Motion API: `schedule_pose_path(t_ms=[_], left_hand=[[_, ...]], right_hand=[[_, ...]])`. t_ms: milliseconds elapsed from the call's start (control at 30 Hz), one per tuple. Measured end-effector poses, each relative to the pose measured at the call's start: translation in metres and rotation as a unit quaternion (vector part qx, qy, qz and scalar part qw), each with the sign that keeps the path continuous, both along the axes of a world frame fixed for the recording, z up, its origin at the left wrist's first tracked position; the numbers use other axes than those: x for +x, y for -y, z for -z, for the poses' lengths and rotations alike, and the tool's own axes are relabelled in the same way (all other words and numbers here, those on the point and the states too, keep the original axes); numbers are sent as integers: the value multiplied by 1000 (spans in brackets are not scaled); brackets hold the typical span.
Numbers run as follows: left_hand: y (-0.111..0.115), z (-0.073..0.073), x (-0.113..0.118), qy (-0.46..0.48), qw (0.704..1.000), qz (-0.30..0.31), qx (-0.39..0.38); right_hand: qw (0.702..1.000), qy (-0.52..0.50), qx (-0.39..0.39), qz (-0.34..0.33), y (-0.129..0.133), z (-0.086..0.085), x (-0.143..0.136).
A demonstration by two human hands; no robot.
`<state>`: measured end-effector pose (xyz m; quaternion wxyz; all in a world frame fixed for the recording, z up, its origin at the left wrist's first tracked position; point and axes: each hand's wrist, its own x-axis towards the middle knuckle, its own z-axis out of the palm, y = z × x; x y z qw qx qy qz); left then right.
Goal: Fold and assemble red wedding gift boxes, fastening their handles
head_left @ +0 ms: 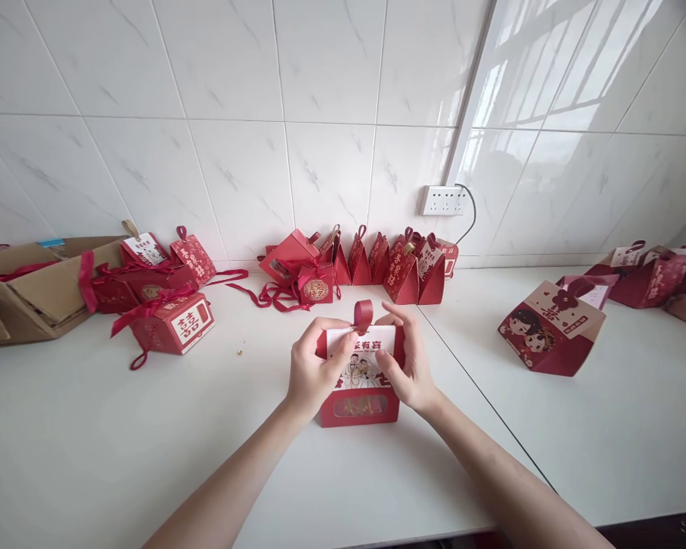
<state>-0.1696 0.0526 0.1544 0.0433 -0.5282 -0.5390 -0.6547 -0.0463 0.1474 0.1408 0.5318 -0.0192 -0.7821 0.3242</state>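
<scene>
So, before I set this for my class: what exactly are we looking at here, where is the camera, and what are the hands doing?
There is no machine: the single picture comes from a camera worn on a person's head, looking down at their own bare hands. The left hand and right hand hold a small red paper gift box with a clear window from both sides, fingers at its white top card. It stands on a white countertop. Similar red boxes line the tiled wall, and flattened brown cardboard lies far left.
</scene>
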Motion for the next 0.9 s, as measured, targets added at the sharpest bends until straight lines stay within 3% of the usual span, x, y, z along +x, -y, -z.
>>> schedule_pose_path(t_ms=[167,300,467,600,733,833,900], left_hand=[[-1,6,-14,76,996,-39,12],[-9,19,-30,146,989,-11,-10],[-22,41,-42,228,966,53,-109],[-25,46,-43,286,940,62,-175],[-21,42,-30,234,936,145,-218],[-18,42,-18,141,946,198,-214],[-16,44,-16,92,968,166,-164]], right_hand=[[988,120,-30,-89,-17,16,-2],[973,200,-79,-80,-29,29,-11],[946,145,-288,-27,-32,37,-19],[928,56,-367,5,-27,32,-20],[914,-30,-406,-6,-20,27,-21],[885,-40,-455,-95,-16,27,-22],[863,-4,-472,-182,-17,28,-21]])
